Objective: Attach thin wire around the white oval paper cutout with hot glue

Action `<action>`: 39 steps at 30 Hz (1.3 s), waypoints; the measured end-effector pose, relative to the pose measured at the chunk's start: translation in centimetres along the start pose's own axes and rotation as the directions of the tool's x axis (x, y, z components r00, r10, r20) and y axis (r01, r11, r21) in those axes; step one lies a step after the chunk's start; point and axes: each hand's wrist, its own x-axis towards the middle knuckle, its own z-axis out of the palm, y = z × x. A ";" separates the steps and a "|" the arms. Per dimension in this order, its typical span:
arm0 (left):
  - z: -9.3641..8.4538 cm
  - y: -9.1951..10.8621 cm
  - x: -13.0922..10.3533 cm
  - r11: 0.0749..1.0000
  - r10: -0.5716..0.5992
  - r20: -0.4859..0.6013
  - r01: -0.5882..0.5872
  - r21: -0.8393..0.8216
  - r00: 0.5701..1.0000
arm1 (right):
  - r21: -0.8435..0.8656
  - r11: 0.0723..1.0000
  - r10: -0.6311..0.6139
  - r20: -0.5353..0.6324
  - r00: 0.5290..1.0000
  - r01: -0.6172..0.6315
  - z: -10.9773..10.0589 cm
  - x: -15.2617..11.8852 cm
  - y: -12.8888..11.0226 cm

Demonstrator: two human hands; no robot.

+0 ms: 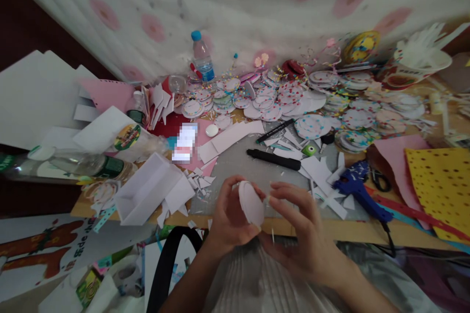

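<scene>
My left hand (233, 217) is closed around a white round disc (251, 204), holding it tilted on edge over the table's front edge. Just to the right, my right hand (303, 230) has its fingers curved and apart, the fingertips close to the disc's rim. Between its thumb and fingers shows a thin pale line (272, 235), too small to make out. Ahead of the hands a black pen-like tool (273, 159) and a dark marker (275, 131) lie on the grey mat (227, 176).
Several decorated paper discs (310, 126) are heaped along the back by a water bottle (203, 58). A blue glue gun (362, 188) lies at right near yellow dotted paper (440, 181). At left are a white box (143, 190), a phone (185, 143) and paper scraps (200, 183).
</scene>
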 end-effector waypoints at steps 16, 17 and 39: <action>-0.1 0.3 -0.2 0.994 -0.066 0.131 0.076 -0.075 0.989 | 0.100 0.995 -0.012 0.133 0.991 -0.002 -1.2 -0.3 0.3; -0.2 0.3 -0.2 0.994 -0.076 0.132 0.086 -0.072 0.988 | 0.102 0.995 -0.014 0.133 0.991 0.000 -1.2 -0.3 0.3; -0.2 0.6 -0.6 0.996 -0.082 0.149 0.086 -0.021 0.985 | 0.124 0.992 -0.049 0.186 0.981 0.026 -1.4 0.1 -0.1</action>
